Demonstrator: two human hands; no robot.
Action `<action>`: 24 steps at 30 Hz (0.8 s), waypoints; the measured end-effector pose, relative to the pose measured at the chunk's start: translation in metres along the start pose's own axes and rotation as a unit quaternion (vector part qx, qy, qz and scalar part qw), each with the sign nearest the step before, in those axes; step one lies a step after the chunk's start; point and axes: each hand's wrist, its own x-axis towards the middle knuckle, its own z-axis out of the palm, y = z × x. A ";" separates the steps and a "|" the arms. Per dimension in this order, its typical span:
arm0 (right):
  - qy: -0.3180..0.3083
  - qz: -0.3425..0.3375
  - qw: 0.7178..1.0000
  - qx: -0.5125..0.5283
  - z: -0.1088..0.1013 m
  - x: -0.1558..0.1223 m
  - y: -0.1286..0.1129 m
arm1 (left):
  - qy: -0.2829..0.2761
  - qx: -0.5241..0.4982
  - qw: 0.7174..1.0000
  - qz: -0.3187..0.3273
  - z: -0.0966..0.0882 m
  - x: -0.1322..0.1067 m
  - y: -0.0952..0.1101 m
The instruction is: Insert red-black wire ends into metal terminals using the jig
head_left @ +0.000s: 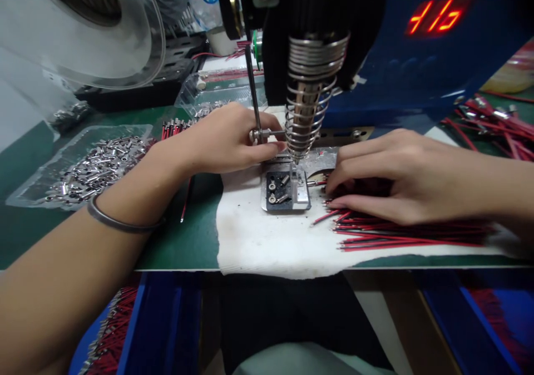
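At fixture (286,190) | left hand (225,138) curled | right hand (387,177) flat on wires (400,233)

A green-topped workbench (183,247) (dimly lit) fronts a blue machine housing (400,80).

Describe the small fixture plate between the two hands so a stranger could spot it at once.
Find the coiled metal spring guard hanging from the dark machine at centre. Directly beneath it, on the white cloth, sits the fixture plate, between the left hand and the right hand. Unlike the loose red wires beside it, it is a flat block with round sockets.
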 end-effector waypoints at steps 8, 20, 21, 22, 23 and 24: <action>0.008 -0.034 0.999 -0.018 -0.002 0.002 -0.003 | -0.009 0.011 1.000 -0.002 -0.002 0.000 0.002; -0.003 -0.062 0.998 -0.010 -0.005 -0.002 -0.006 | -0.009 0.004 1.000 -0.003 -0.003 0.000 0.004; -0.008 -0.062 0.998 -0.003 -0.004 -0.002 -0.007 | -0.008 0.008 1.000 -0.007 -0.003 0.000 0.004; -0.010 -0.059 0.998 0.003 -0.003 -0.001 -0.007 | -0.007 0.010 1.000 -0.011 -0.002 -0.001 0.004; -0.011 -0.057 0.998 0.008 -0.001 0.000 -0.007 | -0.006 0.012 1.000 -0.014 -0.002 -0.001 0.003; -0.010 -0.057 0.998 0.011 -0.001 0.000 -0.007 | -0.006 0.013 1.000 -0.016 -0.002 -0.001 0.002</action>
